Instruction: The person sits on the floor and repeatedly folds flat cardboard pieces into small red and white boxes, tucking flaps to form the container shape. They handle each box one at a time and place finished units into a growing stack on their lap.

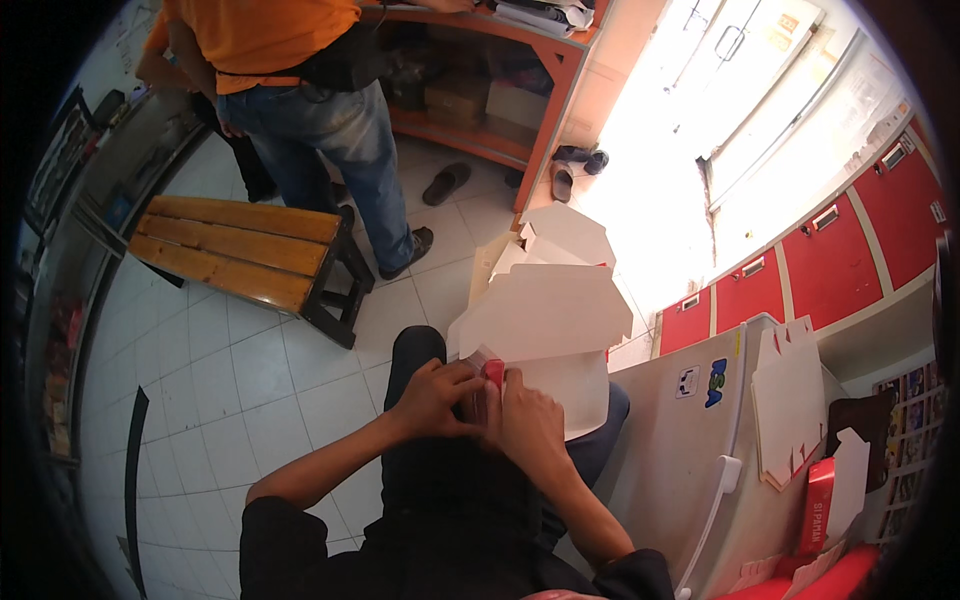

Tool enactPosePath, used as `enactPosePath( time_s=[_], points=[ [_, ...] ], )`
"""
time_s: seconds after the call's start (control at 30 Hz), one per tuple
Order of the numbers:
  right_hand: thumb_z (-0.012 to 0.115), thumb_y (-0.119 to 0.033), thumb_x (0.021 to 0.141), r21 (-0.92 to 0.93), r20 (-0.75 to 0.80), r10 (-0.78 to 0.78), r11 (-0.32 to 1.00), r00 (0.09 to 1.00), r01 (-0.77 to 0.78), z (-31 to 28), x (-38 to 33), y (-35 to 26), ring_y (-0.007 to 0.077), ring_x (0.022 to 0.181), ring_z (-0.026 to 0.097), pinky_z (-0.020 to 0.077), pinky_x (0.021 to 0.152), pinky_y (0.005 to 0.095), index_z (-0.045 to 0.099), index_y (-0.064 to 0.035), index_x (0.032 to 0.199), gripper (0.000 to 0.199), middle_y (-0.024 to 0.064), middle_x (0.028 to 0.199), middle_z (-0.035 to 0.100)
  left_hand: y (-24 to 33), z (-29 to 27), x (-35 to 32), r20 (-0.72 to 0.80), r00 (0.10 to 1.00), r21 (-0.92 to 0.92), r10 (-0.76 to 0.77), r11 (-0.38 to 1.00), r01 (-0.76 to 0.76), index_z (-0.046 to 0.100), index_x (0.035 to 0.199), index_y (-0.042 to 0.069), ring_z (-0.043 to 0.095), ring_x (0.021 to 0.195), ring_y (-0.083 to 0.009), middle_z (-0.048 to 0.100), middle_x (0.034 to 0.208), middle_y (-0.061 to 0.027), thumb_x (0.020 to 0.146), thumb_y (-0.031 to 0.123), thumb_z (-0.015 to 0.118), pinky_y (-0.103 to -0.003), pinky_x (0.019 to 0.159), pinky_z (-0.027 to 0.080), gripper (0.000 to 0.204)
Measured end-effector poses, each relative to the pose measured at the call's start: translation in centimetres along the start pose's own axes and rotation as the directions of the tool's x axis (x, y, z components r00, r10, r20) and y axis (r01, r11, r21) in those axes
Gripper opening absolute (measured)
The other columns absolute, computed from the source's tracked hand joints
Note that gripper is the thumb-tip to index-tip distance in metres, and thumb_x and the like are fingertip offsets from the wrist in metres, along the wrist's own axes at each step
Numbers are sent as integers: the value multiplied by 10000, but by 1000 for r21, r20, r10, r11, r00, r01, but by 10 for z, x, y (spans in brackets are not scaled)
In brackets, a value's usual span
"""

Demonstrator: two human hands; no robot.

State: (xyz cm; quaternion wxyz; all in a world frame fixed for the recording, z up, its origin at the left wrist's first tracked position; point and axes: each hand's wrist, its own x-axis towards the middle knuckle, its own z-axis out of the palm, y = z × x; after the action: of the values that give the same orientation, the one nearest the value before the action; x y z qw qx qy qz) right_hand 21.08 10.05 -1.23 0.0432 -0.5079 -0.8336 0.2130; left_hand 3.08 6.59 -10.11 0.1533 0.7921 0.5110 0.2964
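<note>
Over my lap, my left hand (436,400) and my right hand (529,420) close in from both sides on a small red-and-pale cardboard box part (494,372). Fingers of both hands are bent around it, and much of it is hidden. Just beyond them, open white cardboard boxes (553,312) lie stacked with their flaps spread. A pale panel (572,393) rests on my thigh beside my right hand. Whether the held part joins these boxes is unclear.
A white refrigerator (660,440) stands to my right, with flat cardboard pieces (785,400) and a red-and-white carton (820,500). Red lockers (830,260) line the right wall. Ahead left are a wooden bench (235,250) and a standing person (290,90) in orange by a shelf (470,130).
</note>
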Motion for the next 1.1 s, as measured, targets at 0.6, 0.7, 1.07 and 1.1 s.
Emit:
enactPosePath(
  time_s=[0.6, 0.7, 1.07, 1.1],
  points=[
    [567, -242, 929, -23, 23, -16, 1000, 1000, 16, 41, 29, 11, 402, 741, 710, 562, 673, 479, 635, 8, 963, 261, 233, 788, 703, 17, 4, 1, -38, 984, -2, -175, 984, 176, 558, 1277, 156, 675, 991, -250, 669, 1179, -68, 589, 557, 897, -393, 804, 409, 866],
    [565, -254, 939, -8, -22, 34, 999, 999, -34, 39, 18, 13, 394, 723, 708, 552, 642, 471, 651, -21, 934, 248, 216, 783, 707, 11, 10, -4, -31, 982, -94, -187, 979, 184, 548, 1272, 124, 665, 993, -281, 655, 1162, -101, 610, 512, 914, -406, 823, 456, 850],
    [479, -418, 1063, 402, -310, 383, 882, 870, -246, -12, 24, 140, 275, 804, 668, 517, 769, 402, 694, 8, 1117, 481, 204, 886, 701, 44, 15, -3, -189, 981, -143, 47, 987, -75, 667, 1158, 193, 507, 1258, -302, 583, 1226, -66, 709, 425, 903, -461, 1037, 434, 557],
    [445, -431, 1076, 496, -246, 395, 836, 885, -235, -7, 20, 142, 250, 792, 648, 513, 781, 393, 686, 16, 1139, 512, 207, 880, 692, 45, 15, 1, -167, 982, -130, 84, 986, -107, 693, 1137, 216, 511, 1265, -295, 604, 1227, -41, 734, 415, 886, -463, 1061, 424, 489]
  ],
)
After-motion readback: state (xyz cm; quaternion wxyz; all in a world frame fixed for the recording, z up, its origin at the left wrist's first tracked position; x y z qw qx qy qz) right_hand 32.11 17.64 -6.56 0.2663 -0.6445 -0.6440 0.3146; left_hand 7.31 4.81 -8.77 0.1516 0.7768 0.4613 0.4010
